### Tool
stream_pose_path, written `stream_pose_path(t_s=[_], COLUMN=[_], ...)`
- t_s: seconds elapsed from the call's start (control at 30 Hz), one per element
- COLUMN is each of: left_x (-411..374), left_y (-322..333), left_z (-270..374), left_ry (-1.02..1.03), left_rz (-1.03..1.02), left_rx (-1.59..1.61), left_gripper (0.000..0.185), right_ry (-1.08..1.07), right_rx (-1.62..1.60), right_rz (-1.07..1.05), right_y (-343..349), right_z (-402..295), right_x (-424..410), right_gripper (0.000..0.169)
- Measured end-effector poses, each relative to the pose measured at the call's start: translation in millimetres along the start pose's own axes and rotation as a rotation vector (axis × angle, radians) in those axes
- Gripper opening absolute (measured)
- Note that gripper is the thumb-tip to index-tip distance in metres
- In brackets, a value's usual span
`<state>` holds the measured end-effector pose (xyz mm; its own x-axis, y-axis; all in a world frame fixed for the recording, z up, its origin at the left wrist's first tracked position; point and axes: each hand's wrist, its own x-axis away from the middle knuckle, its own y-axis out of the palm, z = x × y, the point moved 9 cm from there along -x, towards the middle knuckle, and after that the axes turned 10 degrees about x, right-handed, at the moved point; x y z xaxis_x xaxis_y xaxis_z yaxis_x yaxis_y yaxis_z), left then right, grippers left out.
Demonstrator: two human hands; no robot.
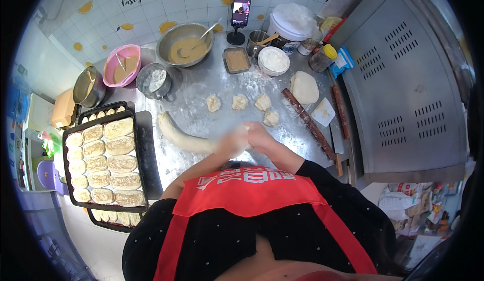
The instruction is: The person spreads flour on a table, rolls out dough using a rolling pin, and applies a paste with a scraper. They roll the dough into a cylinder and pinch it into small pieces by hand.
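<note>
My left hand (228,142), partly blurred, is at the right end of a long dough roll (183,140) that curves across the steel worktop. My right hand (261,136) is close beside it with fingers curled, and a small pale bit of dough shows between the two hands. Whether the roll's end is whole or torn is hidden by the blur. Beyond my hands lie several small dough lumps, among them one (213,103) at the left and one (271,118) nearest my right hand. A larger flattened dough piece (304,87) rests farther right.
Black trays of shaped dough (137,160) stand at the left. Behind are a pink bowl (107,67), a steel bowl with batter (162,48), a flour tub (273,61) and a phone on a stand (241,12). A rolling pin (308,123) and white scraper (323,112) lie right.
</note>
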<state>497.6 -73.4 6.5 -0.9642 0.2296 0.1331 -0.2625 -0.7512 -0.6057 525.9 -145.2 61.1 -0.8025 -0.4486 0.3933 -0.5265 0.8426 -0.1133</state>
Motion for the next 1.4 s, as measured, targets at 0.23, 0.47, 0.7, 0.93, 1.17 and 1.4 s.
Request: stream_pose_path(t_s=[0.23,0.47,0.7,0.93,1.17,1.4], left_x=[28.8,39.4,33.9,13.6,14.5,32.0], left_y=[-21.8,-56.4,-50.7,-31.8,-21.5,-34.3], left_z=[-24.3,21.5,24.4,18.0,3.3,6.5], left_ry=[0.249,0.41,0.293,0.018,-0.084,-0.062], left_rz=[0.242,0.269,0.304,0.152,-0.014,-0.074], left_rx=[-0.342,0.262,0.154,-0.002,-0.154,-0.545], left_gripper=[0.047,0.05,0.065,0.041,0.035,0.073], right_ry=[-0.479,-0.039,0.012,-0.071,0.262,-0.869], right_rx=[1.216,0.205,0.236,0.714,-0.145,1.103], right_rz=[0.109,-0.211,-0.033,0.114,-0.05,0.174], right_y=[-14.3,40.5,20.9,4.5,18.9,27.2], right_z=[-36.9,51.6,79.0,40.2,51.6,-96.3], right_x=[21.7,-25.7,-38.6,-24.2,-9.9,13.9], right_gripper=[0.049,0.047,0.026,0.024,0.032,0.042])
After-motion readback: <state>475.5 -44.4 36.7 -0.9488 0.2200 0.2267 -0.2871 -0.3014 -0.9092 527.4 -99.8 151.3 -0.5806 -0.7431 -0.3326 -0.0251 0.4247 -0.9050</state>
